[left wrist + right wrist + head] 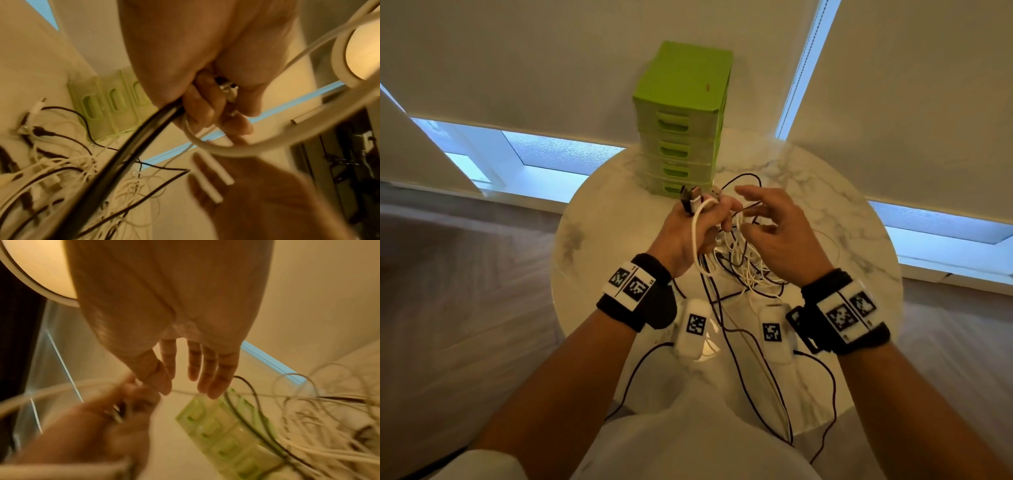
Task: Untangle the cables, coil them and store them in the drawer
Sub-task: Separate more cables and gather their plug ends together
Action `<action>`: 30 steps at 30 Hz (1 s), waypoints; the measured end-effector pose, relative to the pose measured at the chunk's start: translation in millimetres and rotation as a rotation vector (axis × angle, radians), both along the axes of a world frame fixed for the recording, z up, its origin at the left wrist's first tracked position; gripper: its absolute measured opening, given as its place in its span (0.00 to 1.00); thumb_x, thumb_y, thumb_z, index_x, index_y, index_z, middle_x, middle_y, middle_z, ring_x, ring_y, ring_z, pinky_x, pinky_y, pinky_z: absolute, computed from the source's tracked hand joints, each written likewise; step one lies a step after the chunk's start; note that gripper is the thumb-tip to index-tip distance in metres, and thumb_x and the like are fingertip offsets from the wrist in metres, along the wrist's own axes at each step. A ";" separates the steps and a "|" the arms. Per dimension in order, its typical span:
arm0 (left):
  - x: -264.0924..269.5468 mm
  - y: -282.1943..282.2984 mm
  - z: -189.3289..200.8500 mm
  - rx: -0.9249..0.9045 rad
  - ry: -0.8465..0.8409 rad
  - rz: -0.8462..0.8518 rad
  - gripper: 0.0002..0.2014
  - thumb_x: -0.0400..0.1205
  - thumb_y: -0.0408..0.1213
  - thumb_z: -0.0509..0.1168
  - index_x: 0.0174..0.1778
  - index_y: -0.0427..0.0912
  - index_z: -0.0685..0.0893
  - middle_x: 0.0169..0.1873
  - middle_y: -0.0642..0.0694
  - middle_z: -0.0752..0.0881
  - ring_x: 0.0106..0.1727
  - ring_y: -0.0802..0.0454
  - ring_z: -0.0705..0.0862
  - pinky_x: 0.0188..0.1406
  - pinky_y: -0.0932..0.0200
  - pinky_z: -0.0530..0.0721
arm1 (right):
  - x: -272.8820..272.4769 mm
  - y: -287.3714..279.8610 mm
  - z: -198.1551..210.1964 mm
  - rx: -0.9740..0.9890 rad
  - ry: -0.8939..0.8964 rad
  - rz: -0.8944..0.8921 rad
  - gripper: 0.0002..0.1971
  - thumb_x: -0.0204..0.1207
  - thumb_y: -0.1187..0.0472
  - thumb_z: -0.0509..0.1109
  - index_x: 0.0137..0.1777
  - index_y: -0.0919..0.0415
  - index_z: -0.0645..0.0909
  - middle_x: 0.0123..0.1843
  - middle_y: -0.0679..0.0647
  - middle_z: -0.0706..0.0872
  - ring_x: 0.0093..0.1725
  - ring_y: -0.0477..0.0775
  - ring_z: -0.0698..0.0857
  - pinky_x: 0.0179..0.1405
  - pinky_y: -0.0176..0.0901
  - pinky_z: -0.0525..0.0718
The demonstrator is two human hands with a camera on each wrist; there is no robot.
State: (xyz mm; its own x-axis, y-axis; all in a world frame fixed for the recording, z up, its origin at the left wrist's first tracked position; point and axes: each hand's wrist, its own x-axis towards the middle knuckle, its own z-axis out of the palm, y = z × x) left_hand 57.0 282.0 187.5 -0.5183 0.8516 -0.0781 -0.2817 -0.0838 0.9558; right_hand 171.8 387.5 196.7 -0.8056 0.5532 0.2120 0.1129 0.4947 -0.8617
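My left hand (695, 222) grips a bunch of black and white cables (736, 260) above the round marble table (859, 240), with several plug ends (700, 198) sticking up past its fingers. In the left wrist view the fingers (205, 110) curl round a black cable and a thick white one (226, 151). My right hand (767, 222) hovers just right of it, fingers spread and straight (205, 373), holding nothing. The rest of the tangle (320, 426) hangs down and lies on the table. The green drawer unit (683, 120) stands at the table's far edge, its drawers closed.
Two white tagged devices (693, 327) (774, 332) lie on the near part of the table, with thin black leads (736, 359) running off the front edge. Windows with lowered blinds stand behind the table. The floor lies around it.
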 end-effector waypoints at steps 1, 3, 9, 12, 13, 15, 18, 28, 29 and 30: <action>0.1 -1.5 2.1 0.042 -0.020 -0.061 0.11 0.86 0.39 0.60 0.44 0.41 0.86 0.27 0.48 0.78 0.18 0.61 0.62 0.17 0.63 0.55 | -2.6 6.4 -10.9 0.041 -0.085 0.030 0.22 0.75 0.68 0.71 0.67 0.51 0.79 0.61 0.49 0.77 0.54 0.44 0.82 0.49 0.31 0.82; -1.6 -3.1 9.1 0.152 -0.092 -0.139 0.10 0.83 0.41 0.64 0.41 0.43 0.88 0.26 0.48 0.79 0.17 0.61 0.62 0.19 0.61 0.54 | -6.9 17.4 -29.5 0.149 -0.194 0.058 0.16 0.77 0.62 0.71 0.64 0.55 0.82 0.54 0.50 0.79 0.47 0.42 0.79 0.46 0.33 0.78; -22.7 -4.9 23.6 0.286 -0.176 -0.146 0.14 0.75 0.45 0.75 0.55 0.47 0.88 0.22 0.54 0.75 0.17 0.64 0.62 0.15 0.69 0.61 | -7.9 50.2 -35.9 0.276 -0.387 -0.103 0.13 0.83 0.53 0.63 0.55 0.55 0.88 0.46 0.54 0.78 0.52 0.58 0.78 0.51 0.48 0.71; -19.5 4.7 16.1 0.165 -0.111 -0.049 0.20 0.78 0.30 0.66 0.66 0.45 0.79 0.22 0.55 0.67 0.18 0.63 0.60 0.16 0.67 0.57 | -12.8 50.7 -10.1 0.300 -0.430 -0.066 0.14 0.83 0.48 0.61 0.57 0.49 0.87 0.48 0.53 0.81 0.50 0.53 0.79 0.54 0.54 0.75; -16.6 9.0 13.2 0.109 -0.059 -0.015 0.19 0.77 0.27 0.67 0.64 0.44 0.80 0.22 0.55 0.68 0.18 0.62 0.61 0.17 0.66 0.57 | -13.2 48.2 3.0 0.225 -0.329 -0.018 0.12 0.83 0.51 0.63 0.57 0.49 0.87 0.47 0.53 0.84 0.47 0.49 0.81 0.52 0.50 0.77; -11.3 18.8 8.4 0.002 0.071 0.008 0.12 0.78 0.24 0.68 0.53 0.44 0.84 0.24 0.55 0.72 0.20 0.61 0.64 0.19 0.64 0.60 | -13.3 41.7 31.1 0.058 -0.106 0.064 0.09 0.83 0.57 0.65 0.55 0.48 0.86 0.42 0.50 0.87 0.40 0.44 0.83 0.45 0.41 0.81; -3.7 33.6 7.5 -0.111 0.238 -0.039 0.15 0.80 0.29 0.69 0.38 0.57 0.87 0.29 0.53 0.81 0.21 0.62 0.71 0.20 0.67 0.68 | -13.8 35.7 66.9 -0.047 0.071 0.110 0.09 0.82 0.64 0.65 0.55 0.59 0.86 0.40 0.55 0.89 0.39 0.53 0.86 0.45 0.46 0.87; -9.4 48.7 21.2 -0.076 0.099 -0.047 0.09 0.85 0.38 0.62 0.39 0.45 0.82 0.25 0.53 0.77 0.19 0.62 0.64 0.20 0.65 0.60 | -8.1 40.5 36.1 -0.024 0.076 0.031 0.14 0.77 0.56 0.72 0.60 0.42 0.78 0.54 0.45 0.84 0.48 0.45 0.85 0.43 0.36 0.86; -12.4 48.2 26.3 -0.025 0.063 -0.056 0.09 0.85 0.37 0.62 0.40 0.44 0.82 0.25 0.53 0.77 0.19 0.62 0.63 0.19 0.66 0.59 | -7.4 43.2 18.7 -0.023 -0.024 0.070 0.12 0.77 0.55 0.72 0.58 0.42 0.80 0.52 0.45 0.84 0.47 0.43 0.85 0.43 0.35 0.85; -15.2 47.6 31.8 0.017 0.042 -0.076 0.09 0.85 0.36 0.62 0.40 0.44 0.83 0.26 0.52 0.77 0.19 0.61 0.62 0.18 0.66 0.57 | -5.6 46.2 1.6 -0.033 -0.120 0.096 0.08 0.77 0.56 0.72 0.54 0.45 0.83 0.48 0.45 0.86 0.44 0.41 0.85 0.43 0.33 0.84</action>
